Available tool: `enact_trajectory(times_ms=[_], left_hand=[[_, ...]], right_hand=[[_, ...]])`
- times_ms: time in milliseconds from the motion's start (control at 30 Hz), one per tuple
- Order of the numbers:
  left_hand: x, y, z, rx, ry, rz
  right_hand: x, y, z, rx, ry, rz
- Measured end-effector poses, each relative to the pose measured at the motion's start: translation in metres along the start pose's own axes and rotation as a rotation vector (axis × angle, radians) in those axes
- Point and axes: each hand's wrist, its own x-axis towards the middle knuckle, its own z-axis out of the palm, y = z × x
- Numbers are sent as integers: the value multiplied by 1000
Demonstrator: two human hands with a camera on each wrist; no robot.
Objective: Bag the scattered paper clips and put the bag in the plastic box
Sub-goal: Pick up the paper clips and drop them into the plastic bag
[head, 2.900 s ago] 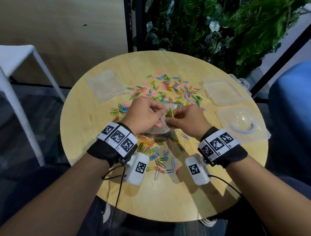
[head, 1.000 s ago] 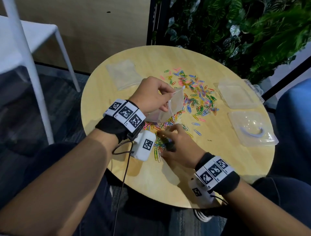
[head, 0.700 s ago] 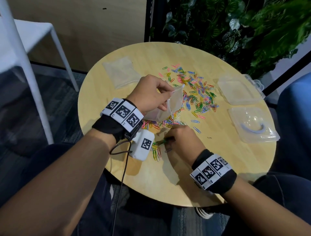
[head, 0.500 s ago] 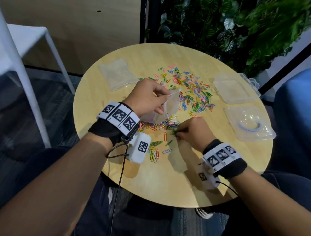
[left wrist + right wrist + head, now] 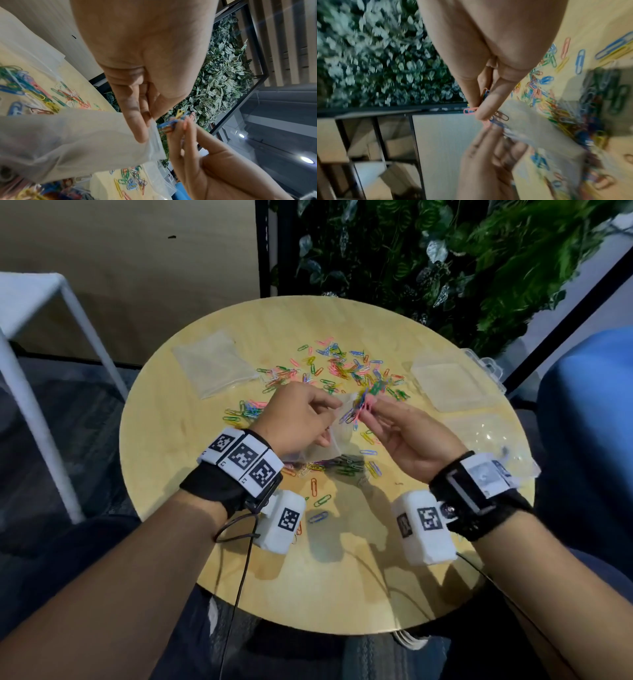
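My right hand [image 5: 407, 436] has come up off the counter [image 5: 191, 419] since half a second ago, when it was down among the clips nearest me; now it pinches a small bunch of paper clips [image 5: 359, 409] between thumb and fingertips, right at the mouth of the clear zip bag [image 5: 334, 440]. My left hand [image 5: 298, 419] grips that bag by its upper edge, thumb against fingers, holding it raised above the counter just as it was a moment back. The left wrist view shows the bunch touching the bag's rim, not yet inside.

So I judge one more load is about to drop in, and the cycle of gather and feed goes on. Plenty is left: the scattered paper clips [image 5: 346, 368] lie thick beyond the bag, with another patch under and just nearer than it.

The open plastic box [image 5: 455, 385] sits to the right of the bag, its other clear half [image 5: 493, 440] nearer me on that side. A spare stack of clear bags [image 5: 214, 364] lies to the bag's far left. How full the bag is I cannot tell; its film is cloudy.
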Motion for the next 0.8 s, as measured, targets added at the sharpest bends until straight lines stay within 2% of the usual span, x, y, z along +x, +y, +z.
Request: enact_trajectory(times_ms=[133,267,433,533,700,800], left_hand=[[-1,3,1,21,29,4],[-3,-1,0,97,11,16],[-7,-3,6,116,-43,76],[-8,-5,8,108,-67,72],[-6,-4,9,84,-68,81],[-6,-5,8,89,-64,86]], right_hand=[[3,24,8,-68,21,61],[4,24,11,-183,28,92],[3,22,4,-547,14,71],[7,28,-5,-789,76,-59],[10,31,-7,-1281,59,-435],[9,29,-4,-1519,-57,-470]])
